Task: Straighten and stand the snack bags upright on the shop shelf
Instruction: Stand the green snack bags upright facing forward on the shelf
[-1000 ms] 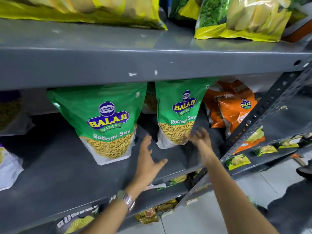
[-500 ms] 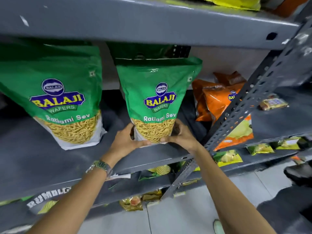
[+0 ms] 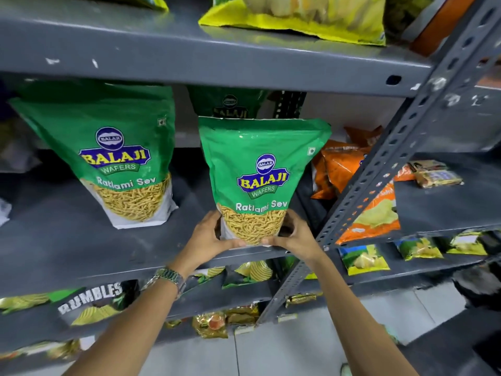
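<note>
A green Ratlami Sev bag [image 3: 260, 169] stands upright at the front edge of the grey shelf [image 3: 81, 251]. My left hand [image 3: 208, 240] grips its lower left corner and my right hand [image 3: 296, 238] grips its lower right corner. A second green Sev bag [image 3: 108, 153] stands upright to the left, apart from my hands. Behind the held bag, a third green bag [image 3: 230, 104] shows only its top.
Orange snack bags [image 3: 341, 164] lie slumped to the right, behind a slanted perforated metal post [image 3: 393, 158]. The shelf above carries yellow chip bags [image 3: 311, 17]. Lower shelves hold small chip packets [image 3: 363, 260] and a Rumbles bag [image 3: 92, 299].
Both hands came from open above the shelf to clasp the right Sev bag's base. They now hold it standing at the shelf's front edge.
</note>
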The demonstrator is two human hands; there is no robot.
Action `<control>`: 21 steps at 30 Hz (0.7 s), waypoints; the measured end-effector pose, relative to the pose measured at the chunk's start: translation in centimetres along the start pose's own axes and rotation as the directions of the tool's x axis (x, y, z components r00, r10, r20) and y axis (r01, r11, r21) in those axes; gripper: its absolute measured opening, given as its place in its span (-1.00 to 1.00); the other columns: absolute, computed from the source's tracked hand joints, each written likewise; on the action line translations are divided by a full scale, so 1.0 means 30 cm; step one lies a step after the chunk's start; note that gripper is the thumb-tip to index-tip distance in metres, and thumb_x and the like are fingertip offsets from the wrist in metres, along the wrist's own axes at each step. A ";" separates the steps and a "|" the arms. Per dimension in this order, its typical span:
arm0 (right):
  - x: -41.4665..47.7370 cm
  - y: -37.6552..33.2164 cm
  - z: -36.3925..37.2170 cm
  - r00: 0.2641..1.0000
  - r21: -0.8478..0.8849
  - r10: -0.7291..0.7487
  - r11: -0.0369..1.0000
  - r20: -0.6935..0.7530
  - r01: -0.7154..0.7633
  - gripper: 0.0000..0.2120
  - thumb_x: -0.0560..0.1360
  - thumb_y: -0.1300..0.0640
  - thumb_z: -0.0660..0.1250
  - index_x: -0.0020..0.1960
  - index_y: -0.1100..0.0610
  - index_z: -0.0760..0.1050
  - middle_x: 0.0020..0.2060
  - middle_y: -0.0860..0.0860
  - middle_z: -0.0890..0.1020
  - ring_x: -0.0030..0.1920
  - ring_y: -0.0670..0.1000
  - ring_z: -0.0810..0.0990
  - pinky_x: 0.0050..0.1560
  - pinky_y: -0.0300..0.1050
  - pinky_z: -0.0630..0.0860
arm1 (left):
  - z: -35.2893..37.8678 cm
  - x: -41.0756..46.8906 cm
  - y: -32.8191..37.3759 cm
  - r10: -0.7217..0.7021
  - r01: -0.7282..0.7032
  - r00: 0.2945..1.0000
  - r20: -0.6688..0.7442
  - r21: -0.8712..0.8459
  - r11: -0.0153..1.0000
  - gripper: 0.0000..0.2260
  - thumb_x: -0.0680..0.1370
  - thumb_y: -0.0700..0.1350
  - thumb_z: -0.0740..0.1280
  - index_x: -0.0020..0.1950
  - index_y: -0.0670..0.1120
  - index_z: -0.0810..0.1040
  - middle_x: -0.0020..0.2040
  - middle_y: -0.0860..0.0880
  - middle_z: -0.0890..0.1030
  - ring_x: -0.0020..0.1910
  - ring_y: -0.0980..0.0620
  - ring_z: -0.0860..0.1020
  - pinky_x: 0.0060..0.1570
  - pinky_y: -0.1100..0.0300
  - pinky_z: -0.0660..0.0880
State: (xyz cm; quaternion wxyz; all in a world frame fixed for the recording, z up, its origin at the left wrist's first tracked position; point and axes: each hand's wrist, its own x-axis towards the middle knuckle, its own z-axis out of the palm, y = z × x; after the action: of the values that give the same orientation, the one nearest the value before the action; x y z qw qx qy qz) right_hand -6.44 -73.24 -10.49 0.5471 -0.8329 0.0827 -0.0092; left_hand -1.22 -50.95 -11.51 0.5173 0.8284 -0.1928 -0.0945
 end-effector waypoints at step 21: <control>0.062 -0.332 0.712 0.999 0.201 -0.040 0.979 0.004 0.038 -0.02 0.29 0.22 0.55 0.50 0.19 0.00 0.42 0.25 0.30 0.40 0.05 0.34 0.34 -0.13 0.33 | -0.514 -0.152 -0.275 -0.098 -0.017 0.765 -0.637 -0.173 0.985 0.11 0.24 0.40 0.38 0.52 -0.09 -0.13 0.54 -0.07 -0.04 0.50 0.18 0.01 0.50 0.07 0.07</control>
State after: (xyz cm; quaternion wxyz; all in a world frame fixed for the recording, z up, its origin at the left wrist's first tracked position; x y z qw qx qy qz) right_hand -1.09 -50.23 -10.10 0.6285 -0.7749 0.0629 -0.0250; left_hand 1.96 -33.18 -12.19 0.6178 0.7680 0.0226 0.1676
